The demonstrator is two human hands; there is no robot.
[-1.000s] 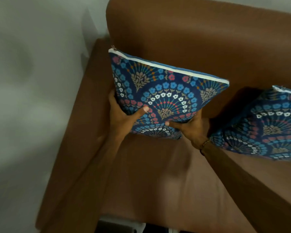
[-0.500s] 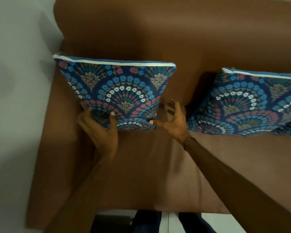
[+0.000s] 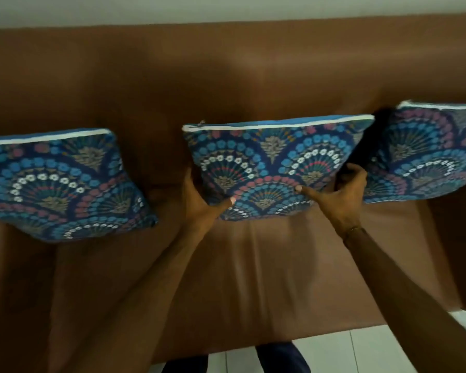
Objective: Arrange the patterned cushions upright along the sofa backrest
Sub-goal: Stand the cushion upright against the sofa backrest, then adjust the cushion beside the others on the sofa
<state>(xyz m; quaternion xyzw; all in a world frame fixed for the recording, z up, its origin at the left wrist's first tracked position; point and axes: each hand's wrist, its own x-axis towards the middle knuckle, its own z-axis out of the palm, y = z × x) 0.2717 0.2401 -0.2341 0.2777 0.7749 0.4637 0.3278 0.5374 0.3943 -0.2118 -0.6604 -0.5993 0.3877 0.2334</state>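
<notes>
Home living room, brown sofa (image 3: 226,76), 3 patterned cushions (image 3: 275,162), tiled floor (image 3: 361,351)

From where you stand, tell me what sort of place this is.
Probably a home living room: a brown sofa holds three patterned cushions against its backrest, over a pale tiled floor.

Brown sofa (image 3: 226,84), three cushions (image 3: 275,168) in dark blue with fan arcs of blue, pink and white florets, white-piped blue top edges, white floor tiles (image 3: 361,351) at 5 o'clock
</notes>
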